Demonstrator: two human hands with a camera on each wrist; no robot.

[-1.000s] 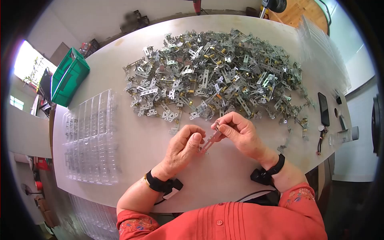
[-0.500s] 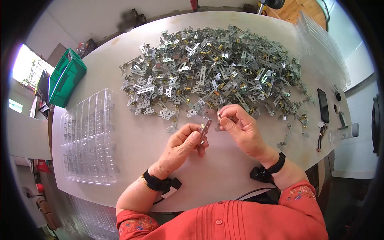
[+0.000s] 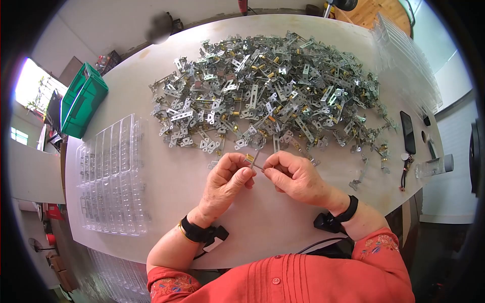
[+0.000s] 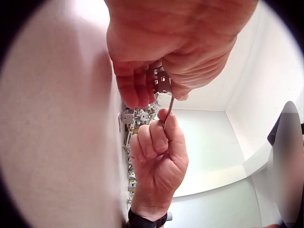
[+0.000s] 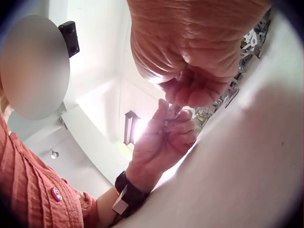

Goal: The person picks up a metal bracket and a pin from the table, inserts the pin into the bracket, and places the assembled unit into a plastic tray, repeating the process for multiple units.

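In the head view my left hand (image 3: 225,184) pinches a slotted metal bracket (image 3: 256,159), held on edge, with a small brass-coloured piece beside it. My right hand (image 3: 298,177) comes in from the right, its thumb and forefinger pinching a thin metal strip whose other end meets the bracket. From the left wrist, the bracket's holed face (image 4: 162,81) shows between thumb and fingers, and the thin strip (image 4: 169,107) runs down to the right fingertips. The right wrist view has the left hand (image 5: 164,142) close against the right fingers, which hide most of the parts.
A broad heap of metal brackets (image 3: 273,91) covers the table's far middle. Clear compartment trays (image 3: 108,177) lie at left, a green crate (image 3: 83,101) behind them. More clear trays (image 3: 406,65) stand at right, near a phone (image 3: 407,132) and a clear cup (image 3: 434,169).
Both hands held the bracket at first. Then the right hand drew away toward the heap's near edge while the left kept the bracket. Now the right hand is back against it with a thin strip.
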